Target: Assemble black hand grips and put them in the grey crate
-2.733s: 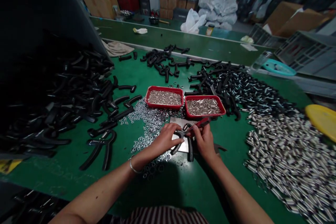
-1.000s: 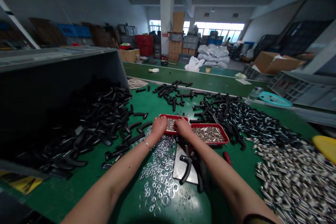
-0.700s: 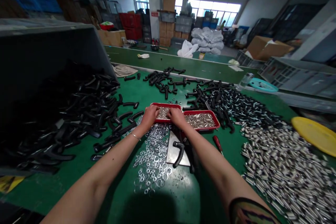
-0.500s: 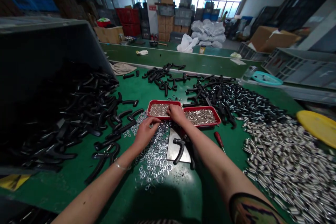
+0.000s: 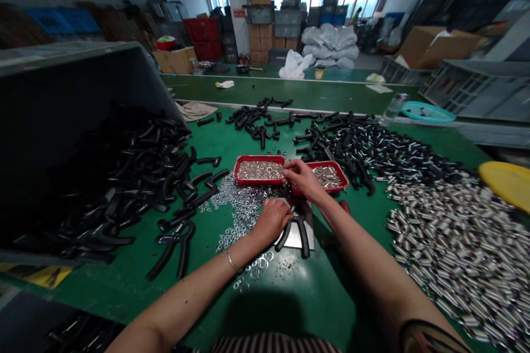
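My left hand (image 5: 271, 219) is closed at the upper end of a black two-legged handle part (image 5: 305, 236), which lies over a metal plate (image 5: 295, 238). A small shiny piece shows by its fingertips. Held above the left edge of the right red tray (image 5: 342, 172), my right hand (image 5: 304, 177) has thumb and fingers drawn together; whatever is between them is too small to make out. That tray holds small metal pins (image 5: 327, 175). Beside it, the left red tray (image 5: 248, 181) contains tiny metal pieces, with one ring on top. Loose metal rings (image 5: 242, 207) spread left of the plate.
Black handles (image 5: 165, 176) spill from a tipped grey crate (image 5: 143, 66) at left. At right lie heaps of black screw-like parts (image 5: 385, 149) and silver cylinders (image 5: 447, 248). A red-handled screwdriver (image 5: 344, 207) is partly hidden by my right forearm. A yellow lid (image 5: 507, 185) lies far right.
My left hand has moved right, from the loose rings to the black handle part. My right hand has lifted out of the left tray and shifted right. The handle part has turned, its two legs now spread.
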Demonstrator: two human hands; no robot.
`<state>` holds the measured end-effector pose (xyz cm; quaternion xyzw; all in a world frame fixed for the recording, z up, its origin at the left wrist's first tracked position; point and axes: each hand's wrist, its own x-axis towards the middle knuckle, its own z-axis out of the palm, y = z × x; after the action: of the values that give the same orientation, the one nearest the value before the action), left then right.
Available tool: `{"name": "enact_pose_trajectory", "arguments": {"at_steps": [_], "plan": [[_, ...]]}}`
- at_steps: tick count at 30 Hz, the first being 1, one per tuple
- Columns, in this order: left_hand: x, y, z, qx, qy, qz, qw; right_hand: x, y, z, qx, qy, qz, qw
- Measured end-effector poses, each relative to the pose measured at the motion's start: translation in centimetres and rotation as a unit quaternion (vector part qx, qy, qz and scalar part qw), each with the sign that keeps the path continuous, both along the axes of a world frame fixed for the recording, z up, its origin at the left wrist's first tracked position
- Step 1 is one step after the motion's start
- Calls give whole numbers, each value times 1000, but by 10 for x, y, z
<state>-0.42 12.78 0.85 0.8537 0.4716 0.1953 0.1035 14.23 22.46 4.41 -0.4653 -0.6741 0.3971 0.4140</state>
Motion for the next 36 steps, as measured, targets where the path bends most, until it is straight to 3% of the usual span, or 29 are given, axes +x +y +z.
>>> {"name": "enact_pose_trajectory", "arguments": {"at_steps": [5,9,11,14,16,19,22,28,32,36], "plan": [[1,-3,-8,64,22,-18,998,59,-82,-18,-170,164,-21,972],[-1,-2,-15,102,36,-58,992,69,-118,-42,-232,150,-54,960],[-4,-3,-17,102,38,-73,991,64,-125,-50,-192,90,-70,975],[-10,-7,-19,75,24,-100,992,54,-126,-56,-21,-56,-70,996],[-13,-10,-20,44,-6,-97,994,49,-124,-57,85,-139,-44,986],[-17,-9,-19,-23,-75,-64,995,43,-119,-58,159,-215,-9,963],[-24,2,-10,-56,-133,-35,989,39,-116,-59,184,-259,-4,948],[-58,44,16,-21,-199,32,979,36,-113,-59,204,-340,4,918],[-78,69,24,0,-184,58,981,35,-114,-59,218,-395,22,892],[-87,92,25,15,-121,77,990,32,-114,-57,206,-400,33,892]]}}
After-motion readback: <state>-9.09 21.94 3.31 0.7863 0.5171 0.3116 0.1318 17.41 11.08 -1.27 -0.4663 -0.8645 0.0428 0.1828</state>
